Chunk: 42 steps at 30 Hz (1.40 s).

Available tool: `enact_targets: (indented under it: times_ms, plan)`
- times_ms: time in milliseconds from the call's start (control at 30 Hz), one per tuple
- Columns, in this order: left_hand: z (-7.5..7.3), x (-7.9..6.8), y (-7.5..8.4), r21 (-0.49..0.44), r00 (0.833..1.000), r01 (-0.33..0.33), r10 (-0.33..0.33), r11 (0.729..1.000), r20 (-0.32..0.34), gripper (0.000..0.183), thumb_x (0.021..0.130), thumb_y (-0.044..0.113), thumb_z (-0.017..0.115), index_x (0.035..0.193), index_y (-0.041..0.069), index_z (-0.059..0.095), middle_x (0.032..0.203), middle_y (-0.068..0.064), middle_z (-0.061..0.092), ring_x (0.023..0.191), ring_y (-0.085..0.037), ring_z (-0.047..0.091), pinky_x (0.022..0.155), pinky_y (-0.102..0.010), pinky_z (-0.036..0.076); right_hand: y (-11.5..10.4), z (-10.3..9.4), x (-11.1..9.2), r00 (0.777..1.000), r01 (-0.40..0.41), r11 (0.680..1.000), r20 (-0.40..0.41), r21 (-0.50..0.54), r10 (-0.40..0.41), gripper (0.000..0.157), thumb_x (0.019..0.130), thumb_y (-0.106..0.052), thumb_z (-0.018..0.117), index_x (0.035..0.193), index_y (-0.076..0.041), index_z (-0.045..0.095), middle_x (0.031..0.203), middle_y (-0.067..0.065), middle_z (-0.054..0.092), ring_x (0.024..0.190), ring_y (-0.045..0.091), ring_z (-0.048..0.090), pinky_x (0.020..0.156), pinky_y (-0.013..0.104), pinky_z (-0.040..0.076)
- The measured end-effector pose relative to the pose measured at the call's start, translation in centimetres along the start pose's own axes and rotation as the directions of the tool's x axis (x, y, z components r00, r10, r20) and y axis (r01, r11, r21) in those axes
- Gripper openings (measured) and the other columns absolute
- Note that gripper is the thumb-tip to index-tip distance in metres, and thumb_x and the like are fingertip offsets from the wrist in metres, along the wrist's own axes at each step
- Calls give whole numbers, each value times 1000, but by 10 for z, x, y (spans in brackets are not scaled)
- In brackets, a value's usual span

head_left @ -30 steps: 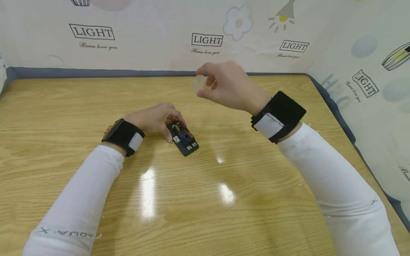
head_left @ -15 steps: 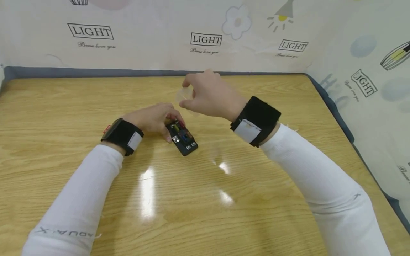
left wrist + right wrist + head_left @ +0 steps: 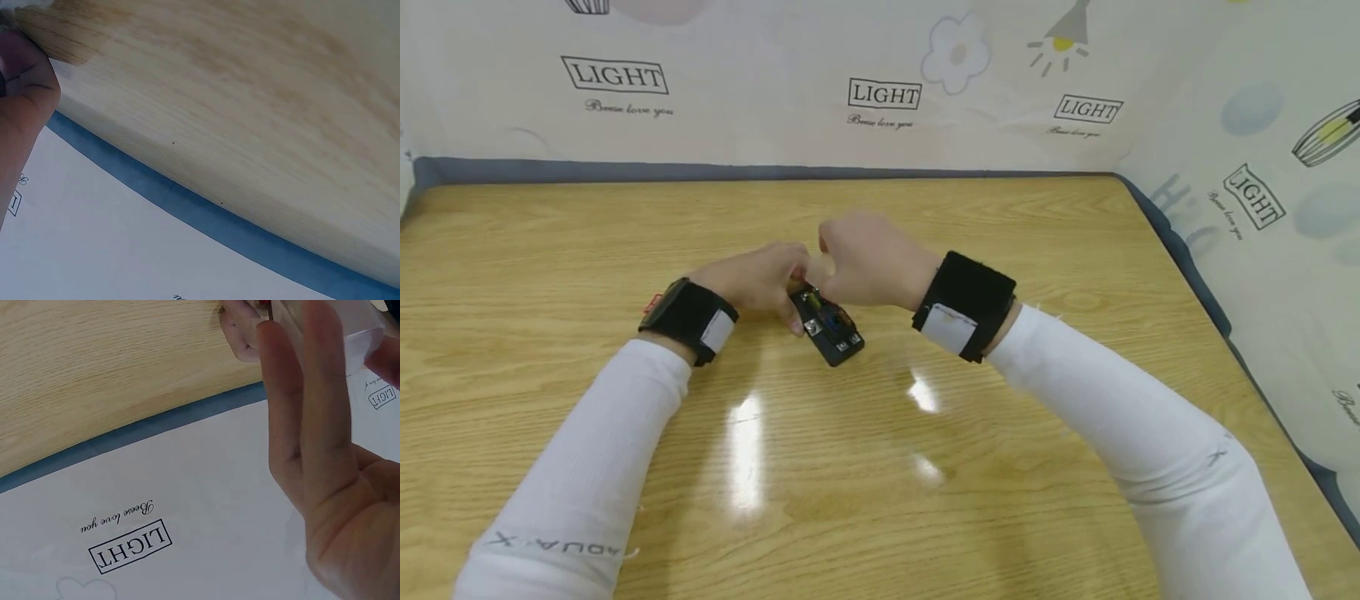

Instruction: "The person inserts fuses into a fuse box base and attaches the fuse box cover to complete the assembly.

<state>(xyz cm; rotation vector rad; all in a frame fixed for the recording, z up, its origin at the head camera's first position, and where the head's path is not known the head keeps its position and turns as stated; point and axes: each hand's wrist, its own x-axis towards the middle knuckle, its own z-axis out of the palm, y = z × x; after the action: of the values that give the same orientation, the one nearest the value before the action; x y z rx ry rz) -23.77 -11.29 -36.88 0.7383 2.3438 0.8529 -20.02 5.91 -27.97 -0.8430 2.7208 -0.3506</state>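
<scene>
A black fuse block point(image 3: 832, 335) with metal terminals and small yellow and blue parts lies slantwise on the wooden table. My left hand point(image 3: 748, 279) grips its far end, thumb on the near side and fingers round the other. Over that same end, my right hand point(image 3: 876, 260) pinches a clear plastic cover point(image 3: 364, 342) between thumb and fingers. In the head view the cover point(image 3: 820, 268) is mostly hidden by the right hand and overlaps the block's far end. Part of my left hand point(image 3: 28, 81) shows at the edge of the left wrist view.
The wood-grain table point(image 3: 880, 500) ends at the back in a dark blue-grey strip point(image 3: 700, 172). Behind it and along the right side stands a pale printed sheet point(image 3: 775, 50) with "LIGHT" lettering. Both wrists wear black straps point(image 3: 966, 304).
My right hand has come left and down with the clear cover, from the table's back edge to the fuse block's far end. The left hand and the block have stayed put.
</scene>
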Motion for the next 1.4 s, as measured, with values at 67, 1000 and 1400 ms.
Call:
enact_targets:
  times_ms: [67,1000,1400]
  plan:
    - [0,0,0,-6,1000,-13,13,1000,2,60,60,0,86,113,-1,59,118,-18,59,111,-33,51,106,-57,37,0,5,1,1000,2,1000,-11,3,-2,21,92,-18,53,75,-7,55,61,1,46,47,10,38,42,21,30]
    - [1,0,-1,-25,998,-56,57,998,41,61,64,-1,85,120,0,60,124,-17,57,121,-33,51,110,-53,38,0,39,5,998,27,998,53,-55,-24,8,85,-11,63,81,-4,60,66,2,51,54,12,45,49,21,37]
    - [0,1,-2,-12,995,-88,88,996,49,55,64,-1,85,115,1,64,118,-19,60,122,-35,51,109,-55,38,-1,41,7,998,-31,999,56,-25,32,28,85,-17,69,105,3,66,87,10,63,65,15,54,57,24,47]
